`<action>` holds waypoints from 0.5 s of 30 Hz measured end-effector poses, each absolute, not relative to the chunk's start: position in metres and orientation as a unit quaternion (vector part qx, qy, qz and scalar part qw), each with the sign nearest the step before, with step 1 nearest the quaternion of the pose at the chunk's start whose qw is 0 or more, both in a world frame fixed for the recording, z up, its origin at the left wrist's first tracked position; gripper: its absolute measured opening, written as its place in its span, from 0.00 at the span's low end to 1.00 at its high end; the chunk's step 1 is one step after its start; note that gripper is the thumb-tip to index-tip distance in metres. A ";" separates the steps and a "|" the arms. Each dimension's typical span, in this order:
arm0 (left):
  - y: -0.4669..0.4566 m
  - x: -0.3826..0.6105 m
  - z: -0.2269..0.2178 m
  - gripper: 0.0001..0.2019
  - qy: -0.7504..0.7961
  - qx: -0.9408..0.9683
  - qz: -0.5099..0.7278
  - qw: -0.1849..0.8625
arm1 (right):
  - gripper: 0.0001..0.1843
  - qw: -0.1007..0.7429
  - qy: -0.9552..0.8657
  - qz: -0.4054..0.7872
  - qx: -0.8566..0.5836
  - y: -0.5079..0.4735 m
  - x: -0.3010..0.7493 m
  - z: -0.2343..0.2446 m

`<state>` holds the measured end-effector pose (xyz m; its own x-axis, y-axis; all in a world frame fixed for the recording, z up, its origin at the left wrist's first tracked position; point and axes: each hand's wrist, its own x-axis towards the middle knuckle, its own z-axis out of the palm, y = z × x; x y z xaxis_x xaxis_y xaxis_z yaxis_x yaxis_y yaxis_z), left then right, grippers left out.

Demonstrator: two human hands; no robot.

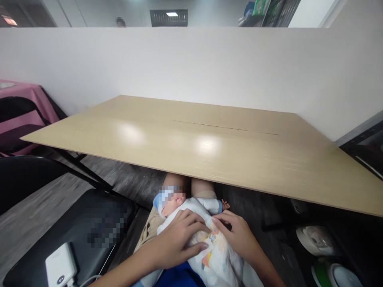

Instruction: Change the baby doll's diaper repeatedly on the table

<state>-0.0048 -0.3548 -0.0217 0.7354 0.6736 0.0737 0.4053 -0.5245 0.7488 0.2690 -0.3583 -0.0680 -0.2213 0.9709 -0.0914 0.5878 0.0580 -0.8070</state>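
A baby doll [194, 207] in a blue-and-white cap lies across my lap, its head to the left and its body slanting to the lower right. It wears a white baby suit [223, 259] with blue cuffs and a colourful cartoon print. My left hand [185, 237] rests over the chest, fingers extended and thumb apart. On the other side of the print, my right hand [235, 231] has its fingertips drawn together on the suit's fabric. One small doll hand sticks out above it.
A wooden table [167, 135] spans the space ahead, its front edge just beyond the doll. At left, a black chair [86, 223] carries a white power bank [61, 265] with a cable. Round objects [317, 241] sit beneath the table at right. A white wall [191, 63] stands behind.
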 end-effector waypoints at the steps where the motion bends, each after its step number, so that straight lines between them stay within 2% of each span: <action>1: -0.353 0.000 -0.025 0.18 0.313 0.856 0.175 0.373 | 0.22 0.254 -0.685 0.378 -0.569 -0.357 0.271 -0.072; 6: -0.350 0.005 -0.037 0.11 0.312 0.838 0.194 0.404 | 0.23 0.288 -0.698 0.331 -0.566 -0.336 0.292 -0.099; 9: -0.349 0.004 -0.034 0.10 0.312 0.818 0.228 0.426 | 0.24 0.277 -0.714 0.276 -0.581 -0.320 0.303 -0.106; 12: -0.354 -0.007 -0.025 0.09 0.300 0.809 0.240 0.445 | 0.20 0.264 -0.742 0.270 -0.554 -0.320 0.296 -0.088; 15: -0.365 -0.032 -0.020 0.07 0.266 0.799 0.215 0.495 | 0.22 0.222 -0.788 0.342 -0.462 -0.334 0.270 -0.053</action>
